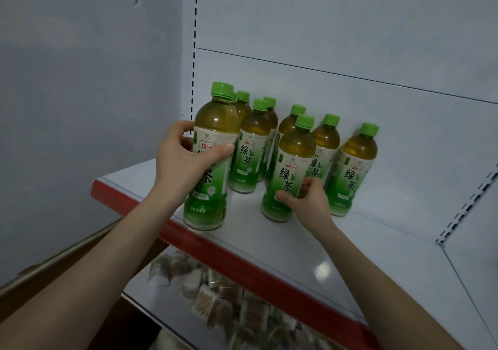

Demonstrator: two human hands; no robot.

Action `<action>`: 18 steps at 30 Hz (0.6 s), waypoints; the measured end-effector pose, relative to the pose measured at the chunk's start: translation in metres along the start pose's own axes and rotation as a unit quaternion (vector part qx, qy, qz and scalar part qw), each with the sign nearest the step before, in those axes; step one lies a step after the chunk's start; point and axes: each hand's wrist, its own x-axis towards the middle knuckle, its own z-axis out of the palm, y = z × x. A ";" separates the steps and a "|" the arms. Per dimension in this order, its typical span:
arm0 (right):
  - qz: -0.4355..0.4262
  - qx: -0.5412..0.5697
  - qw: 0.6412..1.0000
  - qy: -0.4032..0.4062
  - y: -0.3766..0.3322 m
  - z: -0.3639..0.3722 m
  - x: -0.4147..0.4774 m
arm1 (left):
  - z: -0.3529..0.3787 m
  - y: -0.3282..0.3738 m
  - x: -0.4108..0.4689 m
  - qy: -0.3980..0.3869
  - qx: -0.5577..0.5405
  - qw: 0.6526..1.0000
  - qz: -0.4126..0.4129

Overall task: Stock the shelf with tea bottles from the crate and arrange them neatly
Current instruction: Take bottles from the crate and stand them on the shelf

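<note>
Several green-tea bottles with green caps stand on a white shelf (310,247) with a red front strip. My left hand (183,161) grips the front-left bottle (213,177) round its label, near the shelf's front edge. My right hand (307,198) holds the lower part of the front-middle bottle (291,166), thumb and fingers curled round it. Behind them stand further bottles (250,147), and one bottle (353,169) stands at the right end of the group. The crate is out of view.
The shelf's back panel (350,53) and slotted uprights (193,53) enclose the space; the right half of the shelf surface is bare. A lower shelf (215,301) holds several small wrapped packets. A brown cardboard edge (67,255) lies at the lower left.
</note>
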 end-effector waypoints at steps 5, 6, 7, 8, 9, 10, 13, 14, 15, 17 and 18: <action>0.000 -0.017 1.000 0.026 -0.003 0.015 0.018 | -0.001 -0.005 0.006 -0.011 0.002 1.000 0.005; 0.000 -0.019 0.999 0.027 -0.003 0.017 0.021 | -0.001 -0.006 0.007 -0.013 0.003 1.000 0.005; 0.000 -0.021 0.999 0.028 -0.004 0.018 0.023 | -0.002 -0.008 0.007 -0.016 0.005 1.000 0.004; 0.001 -0.023 0.999 0.030 -0.004 0.020 0.026 | -0.002 -0.008 0.008 -0.017 0.006 1.000 0.003; 0.000 -0.023 0.999 0.032 -0.004 0.021 0.029 | -0.002 -0.009 0.008 -0.018 0.005 1.000 0.003; -0.001 -0.021 0.999 0.035 -0.005 0.023 0.031 | -0.003 -0.009 0.009 -0.019 0.004 1.000 0.004; -0.002 -0.018 0.999 0.041 -0.005 0.028 0.035 | -0.003 -0.008 0.010 -0.024 -0.001 1.000 0.006; 0.000 -0.019 0.999 0.041 -0.004 0.029 0.036 | -0.003 -0.007 0.010 -0.026 -0.004 1.000 0.007; 0.004 -0.018 0.999 0.038 -0.004 0.029 0.036 | -0.003 -0.006 0.011 -0.028 -0.008 1.000 0.007; 0.012 -0.021 0.999 0.025 -0.006 0.025 0.034 | -0.002 -0.005 0.010 -0.035 -0.015 0.999 0.002; 0.009 -0.022 0.999 0.023 -0.008 0.022 0.030 | -0.001 -0.004 0.010 -0.041 -0.019 0.999 -0.003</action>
